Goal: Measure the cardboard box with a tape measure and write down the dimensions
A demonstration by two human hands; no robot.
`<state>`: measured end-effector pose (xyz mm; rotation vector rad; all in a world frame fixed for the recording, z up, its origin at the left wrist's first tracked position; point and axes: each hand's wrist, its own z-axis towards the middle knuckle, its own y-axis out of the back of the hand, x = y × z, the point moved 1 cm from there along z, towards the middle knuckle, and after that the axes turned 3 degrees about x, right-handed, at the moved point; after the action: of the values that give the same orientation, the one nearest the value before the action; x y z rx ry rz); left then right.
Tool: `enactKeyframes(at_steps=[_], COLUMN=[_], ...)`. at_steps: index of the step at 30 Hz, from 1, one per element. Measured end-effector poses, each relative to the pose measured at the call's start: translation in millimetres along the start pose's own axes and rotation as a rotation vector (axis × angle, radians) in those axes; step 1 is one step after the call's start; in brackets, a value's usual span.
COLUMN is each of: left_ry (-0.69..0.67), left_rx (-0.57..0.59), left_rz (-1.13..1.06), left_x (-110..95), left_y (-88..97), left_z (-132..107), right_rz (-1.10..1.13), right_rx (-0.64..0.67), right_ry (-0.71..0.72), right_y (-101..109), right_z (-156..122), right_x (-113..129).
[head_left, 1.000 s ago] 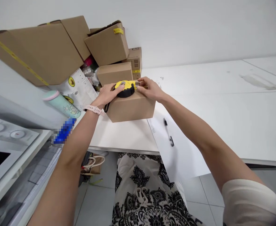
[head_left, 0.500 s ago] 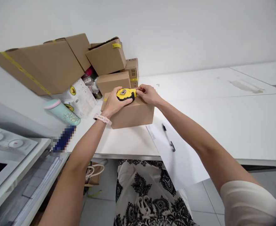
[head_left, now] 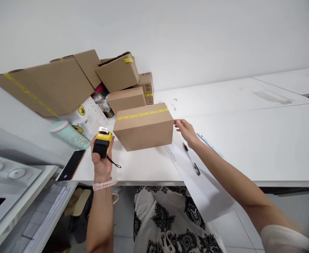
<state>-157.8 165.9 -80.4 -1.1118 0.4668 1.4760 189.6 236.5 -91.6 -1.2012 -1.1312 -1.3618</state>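
Note:
A yellow and black tape measure (head_left: 103, 140) with a dark wrist loop is held upright in my left hand (head_left: 102, 160), left of a closed cardboard box (head_left: 146, 135). Yellow tape runs across the top of that box. At the box's right edge, my right hand (head_left: 186, 131) is open with its fingers loosely stretched; whether the fingertips touch the cardboard I cannot tell. Below that hand, a black-capped clear pen (head_left: 191, 158) lies on a white sheet of paper (head_left: 204, 189) that hangs over the table's front edge.
Several cardboard boxes (head_left: 46, 84) are stacked at the back left against the wall. Near them stand a mint tumbler (head_left: 70, 133) and a white avocado-print box (head_left: 91, 116). A dark phone (head_left: 71, 165) lies at the table's left edge. Under my right forearm is a blue-edged ruler-like strip (head_left: 209, 144).
My left hand has carried the tape measure off the box top, down and to the left. My right hand has left the tape's end and moved right and down to the box's side.

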Motion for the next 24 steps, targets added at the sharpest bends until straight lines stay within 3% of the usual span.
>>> enactKeyframes(at_steps=[4, 8, 11, 15, 19, 21, 24], left_ry=[0.165, 0.230, 0.192, 0.160, 0.265, 0.347, 0.440], left_rx=[-0.059, 0.027, 0.085, 0.093, 0.067, 0.026, -0.051], left_rz=[-0.187, -0.166, -0.070, -0.022, -0.007, 0.012, 0.026], left_x=[28.4, 31.9, 8.1, -49.7, -92.7, -96.0, -82.6], left_y=[9.2, 5.8, 4.7, -1.2, -9.2, -10.4, -10.5], left_z=[9.4, 23.5, 26.8, 17.3, -0.1, -7.1, -11.7], right_rz=[0.079, 0.086, -0.041, -0.290, -0.313, -0.265, -0.218], right_rx=[0.045, 0.135, 0.131, 0.086, 0.051, 0.069, 0.095], right_ry=[-0.179, -0.124, 0.073, 0.302, 0.242, 0.166, 0.024], right_y=[-15.5, -23.0, -10.3, 13.2, 23.6, 24.3, 24.6], right_z=[4.1, 7.8, 0.2, -33.3, -64.2, -68.4, -61.3], right_x=[-32.5, -18.1, 15.9, 67.6, 87.9, 82.1, 61.6])
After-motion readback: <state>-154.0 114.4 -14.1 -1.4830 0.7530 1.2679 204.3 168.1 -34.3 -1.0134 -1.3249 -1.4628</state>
